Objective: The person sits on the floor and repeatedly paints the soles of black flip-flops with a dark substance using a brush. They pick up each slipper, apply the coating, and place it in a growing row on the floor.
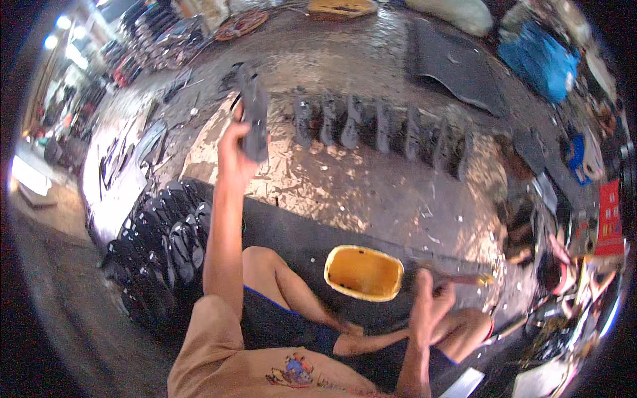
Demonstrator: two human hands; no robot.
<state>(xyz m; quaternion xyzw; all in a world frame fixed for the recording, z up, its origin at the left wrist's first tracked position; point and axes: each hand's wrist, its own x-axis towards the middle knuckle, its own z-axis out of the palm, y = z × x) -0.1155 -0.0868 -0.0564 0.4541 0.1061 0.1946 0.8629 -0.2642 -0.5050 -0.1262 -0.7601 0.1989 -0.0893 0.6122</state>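
Scuffed grey-brown floor (298,56), bright round lights (63,22) at upper left, crumpled blue sheeting (541,63) at upper right

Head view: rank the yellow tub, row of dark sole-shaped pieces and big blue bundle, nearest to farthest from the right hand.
From the right hand:
1. Yellow tub, just to its left.
2. Row of dark sole-shaped pieces, ahead on the floor.
3. Big blue bundle, beyond the row, far right.

Workshop, rowed dark soles (383,131), heaped black pieces (174,232)
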